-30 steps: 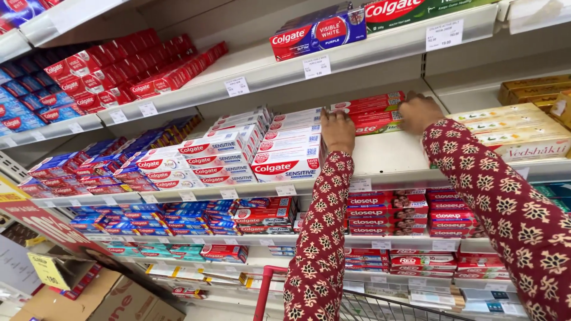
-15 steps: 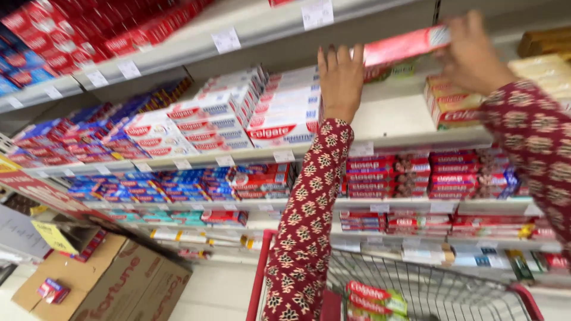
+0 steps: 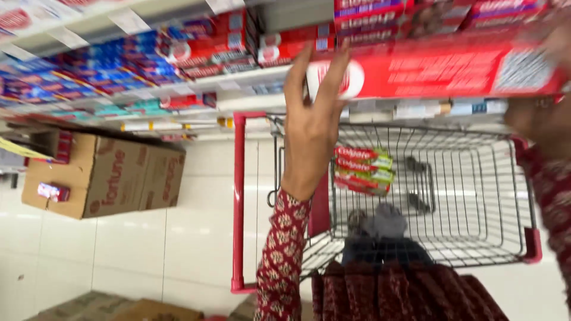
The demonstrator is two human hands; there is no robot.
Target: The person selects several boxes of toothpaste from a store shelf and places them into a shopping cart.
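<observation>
Two hands are carrying a long red box across the upper right of the frame, above a wire cart with a red frame. At centre, the left hand is reaching up with its fingers spread apart, the fingertips touching the box's left end. At the right edge, the right hand is sitting under the box's right end, blurred and partly cut off, so I cannot tell how its fingers are closing. Inside the cart, a few red and green boxes are lying near its left wall. Shelves of similar boxes are running along the top of the frame, and a cardboard carton is standing on the white floor at left.
</observation>
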